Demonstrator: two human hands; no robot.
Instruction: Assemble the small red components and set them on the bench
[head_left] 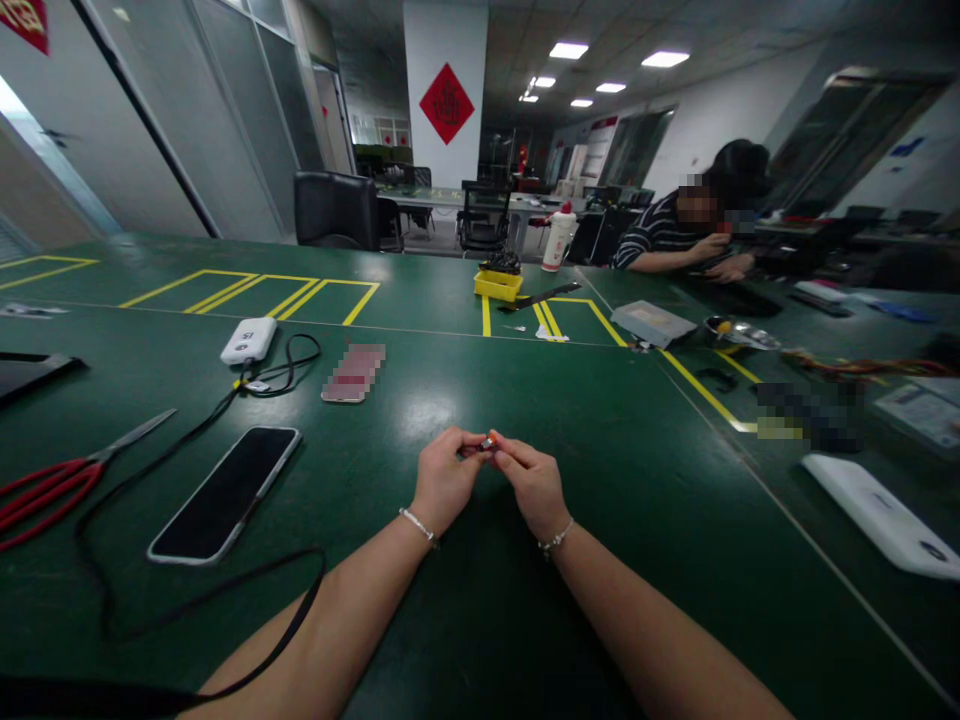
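Note:
Between my fingertips is a small orange and silver object (489,442), too little of which shows to tell its kind. My left hand (444,480) pinches it from the left with thumb and forefinger. From the other side, the fingertips of my right hand (537,490) close on it too. Both hands meet just above the green tabletop (405,385), and each wrist wears a bracelet. To the left of my hands lie a phone (225,495) with a dark screen and a partly blurred-out pinkish flat item (355,374).
Red-handled scissors (67,480) lie far left. A black cable (180,450) runs from near a white box (249,340) across my left forearm. Toward the back stand a yellow tray (498,287) and a white bottle (559,240). At right are a white device (877,510) and a seated person (675,230).

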